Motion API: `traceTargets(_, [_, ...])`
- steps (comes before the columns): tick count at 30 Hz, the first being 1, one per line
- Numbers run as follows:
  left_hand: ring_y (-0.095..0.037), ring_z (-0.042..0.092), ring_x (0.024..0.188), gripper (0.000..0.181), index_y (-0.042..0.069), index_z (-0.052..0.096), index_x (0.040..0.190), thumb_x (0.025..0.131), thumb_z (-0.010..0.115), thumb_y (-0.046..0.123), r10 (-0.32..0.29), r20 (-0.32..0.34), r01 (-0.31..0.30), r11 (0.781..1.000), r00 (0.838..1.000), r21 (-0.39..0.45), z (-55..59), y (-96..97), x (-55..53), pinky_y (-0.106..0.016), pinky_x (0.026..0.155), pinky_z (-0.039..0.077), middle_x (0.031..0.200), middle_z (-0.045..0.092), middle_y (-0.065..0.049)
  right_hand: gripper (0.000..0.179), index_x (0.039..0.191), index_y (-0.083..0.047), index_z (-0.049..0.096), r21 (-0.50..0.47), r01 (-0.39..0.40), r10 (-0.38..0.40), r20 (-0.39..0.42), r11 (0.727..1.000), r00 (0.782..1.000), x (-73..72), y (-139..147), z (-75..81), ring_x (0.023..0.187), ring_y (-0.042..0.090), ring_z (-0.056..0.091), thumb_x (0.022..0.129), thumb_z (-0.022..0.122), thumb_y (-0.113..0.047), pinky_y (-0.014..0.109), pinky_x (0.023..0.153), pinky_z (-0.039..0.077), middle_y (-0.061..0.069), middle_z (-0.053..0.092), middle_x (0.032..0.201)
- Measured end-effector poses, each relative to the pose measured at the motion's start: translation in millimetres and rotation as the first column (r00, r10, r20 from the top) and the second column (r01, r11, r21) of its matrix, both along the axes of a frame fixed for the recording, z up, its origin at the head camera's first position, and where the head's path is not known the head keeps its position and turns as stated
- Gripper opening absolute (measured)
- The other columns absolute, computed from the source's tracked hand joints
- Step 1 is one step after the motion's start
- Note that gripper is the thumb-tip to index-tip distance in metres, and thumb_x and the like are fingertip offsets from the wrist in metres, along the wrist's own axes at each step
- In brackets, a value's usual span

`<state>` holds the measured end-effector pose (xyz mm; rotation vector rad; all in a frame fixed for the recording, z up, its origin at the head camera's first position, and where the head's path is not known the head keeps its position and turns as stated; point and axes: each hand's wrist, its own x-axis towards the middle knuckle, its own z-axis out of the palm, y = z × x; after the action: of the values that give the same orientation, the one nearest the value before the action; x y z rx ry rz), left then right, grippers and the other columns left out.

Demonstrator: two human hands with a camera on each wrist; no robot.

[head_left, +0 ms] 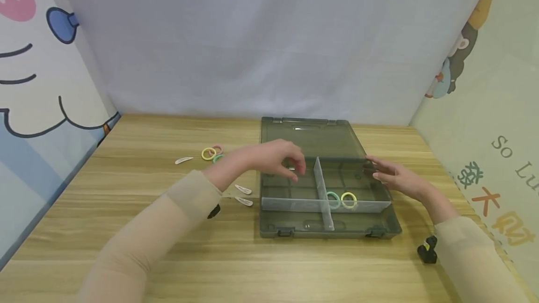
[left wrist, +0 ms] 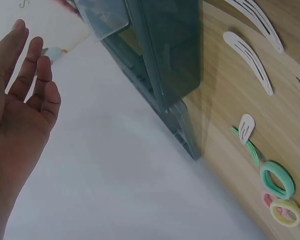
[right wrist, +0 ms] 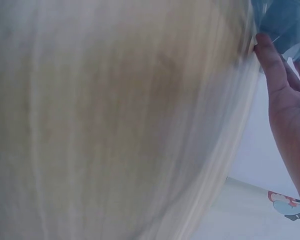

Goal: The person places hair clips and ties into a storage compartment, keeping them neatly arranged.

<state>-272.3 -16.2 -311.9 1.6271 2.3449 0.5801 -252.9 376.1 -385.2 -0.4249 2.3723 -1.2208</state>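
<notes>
Left hand point(head_left: 280, 158): fingers apart, above translucent-grey rectangular plastic box point(head_left: 353, 234)
Right hand point(head_left: 396, 179): unclenched, fingers at box's right edge
Left edge: narrow gap, white teardrop-shaped hair clips point(head_left: 244, 201)

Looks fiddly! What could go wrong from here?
The left sleeve is near the white snap clips left of the storage box, so it might brush them out of place. The left hand hovers beside the upright divider and could bump it. The right hand is at the box's right edge; a push there might shift the box.
</notes>
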Motion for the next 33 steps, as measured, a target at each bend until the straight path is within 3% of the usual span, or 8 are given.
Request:
traceTargets(8, [-0.013, 0.058, 0.095, 0.016, 0.015, 0.066, 0.100, 0.086, 0.070, 0.024, 0.048, 0.009, -0.049, 0.993, 0.999, 0.111, 1.7, -30.2, -0.1, -0.029, 0.086, 0.047, 0.101, 0.064, 0.002, 0.062, 0.153, -0.015, 0.010, 0.004, -0.006, 0.006, 0.003, 1.000, 1.000, 0.9, -1.9, 1.2, 0.136, 0.050, 0.016, 0.102, 0.042, -0.028, 0.067, 0.100, 0.025, 0.028, 0.004, 0.154])
traceTargets(14, [-0.019, 0.057, 0.093, 0.015, 0.016, 0.067, 0.101, 0.087, 0.069, 0.020, 0.151, 0.062, -0.160, 0.971, 0.987, 0.177, 1.0, -51.6, -3.1, -0.035, 0.080, 0.046, 0.100, 0.064, 0.004, 0.062, 0.153, -0.015, 0.011, 0.029, 0.000, 0.001, -0.022, 1.000, 1.000, 2.4, -3.2, 3.0, 0.136, 0.050, 0.018, 0.101, 0.043, -0.028, 0.066, 0.099, 0.029, 0.029, 0.007, 0.153])
traceTargets(20, [-0.016, 0.055, 0.092, 0.016, 0.018, 0.067, 0.103, 0.088, 0.068, 0.020, 0.269, 0.105, -0.287, 0.922, 0.957, 0.259, -9.4, -74.6, -8.5, -0.035, 0.079, 0.045, 0.101, 0.063, 0.007, 0.060, 0.152, -0.014, 0.014, 0.013, 0.018, -0.017, -0.046, 1.000, 0.999, 3.4, -3.1, 1.3, 0.136, 0.050, 0.018, 0.101, 0.044, -0.026, 0.064, 0.099, 0.031, 0.027, 0.011, 0.154])
traceTargets(25, [-0.014, 0.054, 0.092, 0.017, 0.015, 0.066, 0.103, 0.087, 0.070, 0.017, 0.331, 0.200, -0.381, 0.866, 0.922, 0.324, -24.3, -95.3, -16.4, -0.034, 0.080, 0.046, 0.102, 0.065, -0.001, 0.060, 0.152, -0.013, 0.017, 0.010, 0.034, -0.033, -0.073, 0.999, 0.997, 4.0, -3.4, 0.4, 0.133, 0.051, 0.026, 0.101, 0.046, -0.026, 0.063, 0.097, 0.035, 0.028, 0.017, 0.152])
traceTargets(33, [-0.016, 0.054, 0.096, 0.023, 0.015, 0.066, 0.108, 0.086, 0.071, 0.020, 0.410, 0.291, -0.491, 0.813, 0.864, 0.313, -42.5, -124.5, -26.3, -0.037, 0.084, 0.046, 0.106, 0.064, 0.000, 0.060, 0.152, -0.014, 0.017, -0.014, 0.042, -0.043, -0.077, 0.999, 0.996, 7.9, -4.2, 0.8, 0.135, 0.050, 0.023, 0.101, 0.044, -0.029, 0.063, 0.098, 0.034, 0.023, 0.013, 0.154])
